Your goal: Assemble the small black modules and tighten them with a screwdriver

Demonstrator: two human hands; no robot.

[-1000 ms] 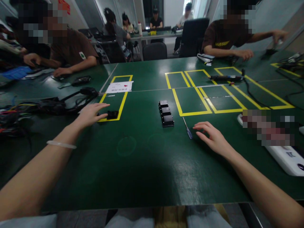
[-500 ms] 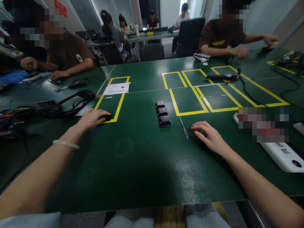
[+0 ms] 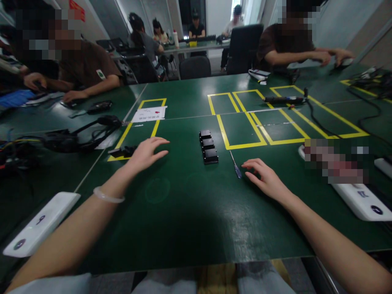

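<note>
My left hand (image 3: 150, 153) hovers over the green table (image 3: 183, 212) with its fingers apart and nothing in it. Just left of its wrist, a small black part (image 3: 122, 152) lies at the near end of a yellow taped rectangle. A row of three joined black blocks (image 3: 208, 146) sits between my hands. To their right is a screwdriver (image 3: 235, 164) with a blue handle, its thin shaft pointing away from me. My right hand (image 3: 263, 177) rests close beside that handle, fingers loosely curved and apart, holding nothing.
White devices lie at the left (image 3: 43, 224) and at the right (image 3: 358, 200). Tangled black cables and a headset-like frame (image 3: 82, 134) are at left. Beyond are a paper sheet (image 3: 150, 114), yellow tape outlines (image 3: 246, 145) and a black cylindrical tool (image 3: 284, 100). Co-workers sit across the table.
My left hand has moved right, off the small black part, which now lies uncovered on the tape. The white device at left has come into view. My right hand stays nearly still.
</note>
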